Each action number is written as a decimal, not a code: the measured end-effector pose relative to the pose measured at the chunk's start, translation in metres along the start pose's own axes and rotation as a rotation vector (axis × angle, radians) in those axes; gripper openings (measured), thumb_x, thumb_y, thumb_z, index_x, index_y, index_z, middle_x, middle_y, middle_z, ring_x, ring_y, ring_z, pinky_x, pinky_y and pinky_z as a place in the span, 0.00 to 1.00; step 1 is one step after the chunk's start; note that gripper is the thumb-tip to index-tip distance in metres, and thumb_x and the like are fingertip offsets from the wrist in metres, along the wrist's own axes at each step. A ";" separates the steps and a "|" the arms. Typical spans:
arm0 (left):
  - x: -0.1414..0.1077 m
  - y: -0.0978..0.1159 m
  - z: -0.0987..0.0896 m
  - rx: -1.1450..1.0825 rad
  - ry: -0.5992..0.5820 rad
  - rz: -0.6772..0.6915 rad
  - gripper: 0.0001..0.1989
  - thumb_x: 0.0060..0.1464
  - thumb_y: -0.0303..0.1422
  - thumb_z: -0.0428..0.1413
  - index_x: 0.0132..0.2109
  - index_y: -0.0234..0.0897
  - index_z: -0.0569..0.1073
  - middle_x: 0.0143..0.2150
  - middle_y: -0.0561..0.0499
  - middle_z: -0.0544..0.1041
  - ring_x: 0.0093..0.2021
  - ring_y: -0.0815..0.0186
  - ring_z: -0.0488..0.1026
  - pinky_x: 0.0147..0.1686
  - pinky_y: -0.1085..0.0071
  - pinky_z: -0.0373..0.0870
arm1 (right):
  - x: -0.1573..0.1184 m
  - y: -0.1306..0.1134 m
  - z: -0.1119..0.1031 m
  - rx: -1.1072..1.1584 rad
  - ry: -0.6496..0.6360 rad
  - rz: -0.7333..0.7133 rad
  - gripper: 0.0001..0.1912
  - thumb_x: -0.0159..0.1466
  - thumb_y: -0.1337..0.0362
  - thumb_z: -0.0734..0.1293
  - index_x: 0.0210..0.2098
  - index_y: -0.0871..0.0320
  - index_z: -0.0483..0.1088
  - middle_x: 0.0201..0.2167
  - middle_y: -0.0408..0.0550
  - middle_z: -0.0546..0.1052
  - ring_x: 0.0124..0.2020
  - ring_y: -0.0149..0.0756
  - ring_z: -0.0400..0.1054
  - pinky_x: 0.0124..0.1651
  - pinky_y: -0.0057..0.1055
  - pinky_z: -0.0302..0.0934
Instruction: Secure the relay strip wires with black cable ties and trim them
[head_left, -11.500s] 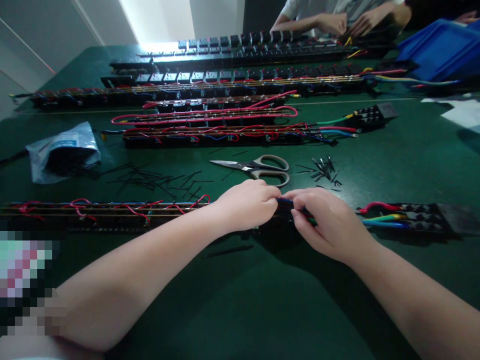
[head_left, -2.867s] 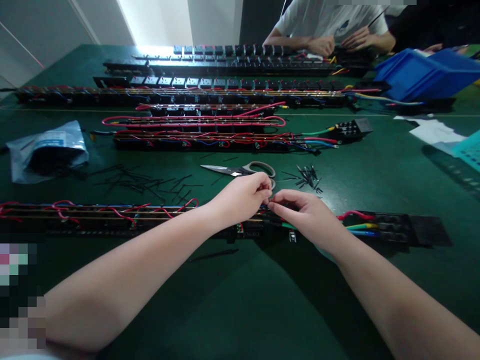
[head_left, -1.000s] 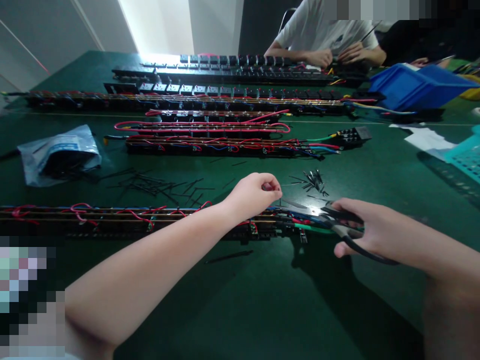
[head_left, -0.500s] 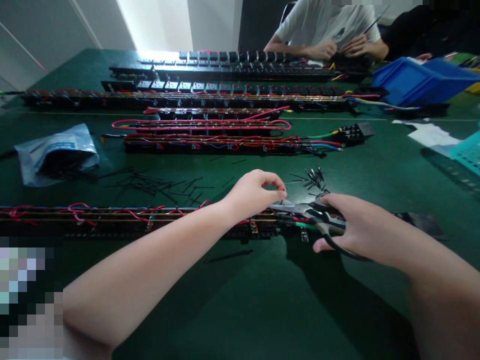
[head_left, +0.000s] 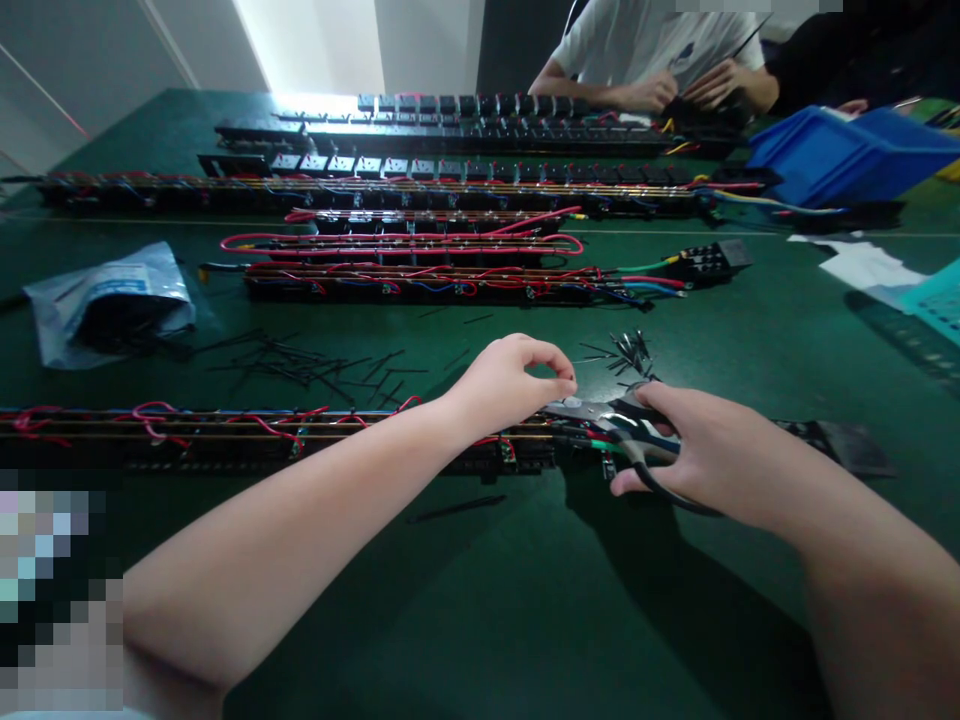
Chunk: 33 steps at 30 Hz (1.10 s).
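My left hand [head_left: 525, 365] is closed in a pinch above a long wired strip [head_left: 262, 432], on what looks like the thin end of a cable tie, mostly hidden by the fingertips. My right hand [head_left: 697, 450] grips a pair of scissors [head_left: 626, 425], its fingers around the dark handles. The silver blades point left and lie just under my left fingertips, over the strip's wire bundle. Red, green and dark wires [head_left: 596, 440] run beneath the scissors. Whether the blades touch the tie cannot be made out.
Loose black cable ties [head_left: 307, 365] and a small heap of short black pieces [head_left: 630, 350] lie behind the strip. A plastic bag [head_left: 112, 305] sits left. More wired strips [head_left: 420, 285] cross the table, with a blue bin [head_left: 847, 155] at back right. A co-worker's hands [head_left: 705, 90] are at the far side.
My right hand and the scissors have shifted slightly left, toward my left fingertips. The handles seem a little closer together. My left hand keeps its pinch in nearly the same place.
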<state>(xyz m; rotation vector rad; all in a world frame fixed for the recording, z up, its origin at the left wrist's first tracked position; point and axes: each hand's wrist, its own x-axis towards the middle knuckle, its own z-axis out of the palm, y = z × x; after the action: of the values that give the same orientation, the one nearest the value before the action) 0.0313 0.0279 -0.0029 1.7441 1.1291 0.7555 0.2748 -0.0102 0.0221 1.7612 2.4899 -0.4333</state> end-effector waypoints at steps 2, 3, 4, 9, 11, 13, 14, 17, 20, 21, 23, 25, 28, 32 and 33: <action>0.000 0.000 0.000 0.000 0.000 0.000 0.02 0.54 0.30 0.62 0.33 0.40 0.81 0.43 0.51 0.80 0.50 0.61 0.73 0.55 0.63 0.68 | 0.000 -0.001 0.000 0.002 0.011 -0.002 0.32 0.44 0.39 0.77 0.40 0.52 0.71 0.32 0.50 0.79 0.31 0.49 0.73 0.29 0.38 0.61; 0.000 0.000 0.000 -0.002 0.000 -0.001 0.02 0.54 0.30 0.62 0.33 0.40 0.81 0.43 0.51 0.80 0.50 0.61 0.73 0.55 0.63 0.68 | 0.000 -0.002 0.000 0.003 0.008 0.003 0.32 0.45 0.38 0.77 0.39 0.53 0.71 0.31 0.50 0.79 0.31 0.49 0.73 0.29 0.38 0.61; 0.000 0.000 0.000 -0.006 -0.001 -0.001 0.02 0.54 0.30 0.62 0.33 0.40 0.81 0.43 0.51 0.80 0.50 0.61 0.73 0.55 0.63 0.68 | -0.001 -0.003 -0.001 0.005 0.000 0.013 0.33 0.45 0.38 0.77 0.39 0.53 0.71 0.31 0.50 0.79 0.31 0.49 0.73 0.29 0.38 0.61; -0.001 0.001 -0.001 -0.023 -0.003 0.000 0.03 0.54 0.30 0.62 0.33 0.40 0.80 0.42 0.52 0.80 0.50 0.62 0.73 0.54 0.64 0.67 | -0.001 -0.005 -0.004 0.002 -0.028 0.041 0.33 0.46 0.40 0.78 0.42 0.53 0.72 0.34 0.51 0.80 0.32 0.49 0.74 0.31 0.39 0.62; -0.001 0.003 -0.002 -0.044 -0.006 -0.014 0.03 0.55 0.30 0.61 0.33 0.39 0.79 0.41 0.52 0.80 0.48 0.63 0.74 0.54 0.65 0.68 | -0.002 -0.004 -0.003 -0.050 -0.013 0.043 0.30 0.47 0.41 0.78 0.40 0.53 0.72 0.30 0.50 0.79 0.29 0.47 0.72 0.28 0.37 0.59; -0.001 0.006 -0.002 -0.083 -0.011 -0.040 0.04 0.56 0.30 0.61 0.33 0.38 0.78 0.39 0.53 0.80 0.46 0.64 0.74 0.53 0.67 0.68 | -0.002 -0.002 -0.001 -0.125 0.016 0.053 0.26 0.50 0.42 0.76 0.37 0.52 0.70 0.26 0.47 0.76 0.24 0.44 0.69 0.27 0.35 0.54; -0.002 0.007 -0.003 -0.102 -0.012 -0.058 0.04 0.56 0.30 0.60 0.33 0.38 0.77 0.37 0.53 0.79 0.44 0.65 0.74 0.51 0.67 0.69 | -0.001 -0.001 -0.001 -0.150 0.031 0.055 0.24 0.52 0.42 0.75 0.35 0.52 0.69 0.24 0.47 0.75 0.23 0.42 0.67 0.27 0.35 0.52; 0.000 0.009 -0.002 -0.148 0.015 -0.113 0.04 0.57 0.29 0.59 0.33 0.36 0.74 0.34 0.53 0.77 0.39 0.67 0.73 0.46 0.68 0.69 | -0.001 0.002 -0.001 -0.106 0.034 0.055 0.25 0.51 0.39 0.74 0.36 0.51 0.69 0.25 0.46 0.76 0.24 0.42 0.68 0.27 0.35 0.52; 0.003 0.004 0.001 -0.244 0.133 -0.159 0.05 0.60 0.27 0.56 0.34 0.36 0.70 0.34 0.53 0.75 0.36 0.69 0.71 0.43 0.70 0.68 | -0.001 0.006 -0.004 -0.018 0.045 0.075 0.35 0.48 0.28 0.70 0.36 0.52 0.70 0.26 0.49 0.77 0.26 0.45 0.69 0.28 0.36 0.54; 0.005 0.001 0.002 -0.293 0.187 -0.163 0.05 0.61 0.26 0.54 0.35 0.36 0.69 0.34 0.53 0.75 0.36 0.69 0.71 0.43 0.70 0.68 | 0.000 0.007 -0.006 -0.001 0.055 0.088 0.38 0.47 0.25 0.67 0.35 0.52 0.70 0.25 0.50 0.77 0.26 0.46 0.69 0.28 0.36 0.54; 0.008 -0.006 0.003 -0.377 0.293 -0.174 0.05 0.60 0.24 0.52 0.37 0.38 0.66 0.35 0.52 0.76 0.37 0.69 0.72 0.44 0.71 0.68 | 0.001 0.009 -0.009 0.026 0.077 0.122 0.42 0.47 0.21 0.62 0.34 0.53 0.70 0.25 0.51 0.76 0.25 0.45 0.69 0.28 0.37 0.55; 0.009 -0.010 0.004 -0.402 0.369 -0.197 0.06 0.58 0.22 0.51 0.39 0.38 0.65 0.37 0.52 0.75 0.39 0.69 0.72 0.44 0.71 0.68 | 0.002 0.010 -0.011 0.037 0.103 0.169 0.43 0.47 0.19 0.60 0.33 0.54 0.70 0.24 0.52 0.76 0.24 0.45 0.68 0.28 0.38 0.56; 0.007 -0.010 0.002 -0.334 0.384 -0.214 0.11 0.53 0.19 0.49 0.40 0.38 0.67 0.42 0.51 0.75 0.41 0.68 0.72 0.44 0.71 0.68 | 0.003 0.012 -0.012 0.050 0.161 0.222 0.43 0.47 0.19 0.60 0.32 0.54 0.70 0.25 0.52 0.75 0.25 0.44 0.68 0.29 0.39 0.57; 0.004 -0.004 -0.001 -0.265 0.294 -0.221 0.14 0.47 0.17 0.47 0.37 0.36 0.71 0.42 0.50 0.78 0.43 0.67 0.73 0.45 0.70 0.69 | 0.006 0.016 -0.008 0.171 0.203 0.282 0.40 0.49 0.24 0.66 0.35 0.56 0.74 0.28 0.53 0.77 0.28 0.44 0.69 0.32 0.39 0.59; 0.004 -0.003 -0.002 -0.273 0.282 -0.224 0.14 0.47 0.18 0.47 0.37 0.36 0.72 0.41 0.50 0.78 0.42 0.67 0.73 0.45 0.71 0.69 | 0.007 0.017 -0.006 0.247 0.201 0.299 0.39 0.48 0.27 0.69 0.36 0.57 0.74 0.29 0.52 0.77 0.30 0.44 0.70 0.33 0.39 0.60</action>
<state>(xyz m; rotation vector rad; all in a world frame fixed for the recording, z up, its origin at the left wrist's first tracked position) 0.0301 0.0323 -0.0053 1.2872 1.3150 0.9856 0.2889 0.0034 0.0234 2.3362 2.3168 -0.5867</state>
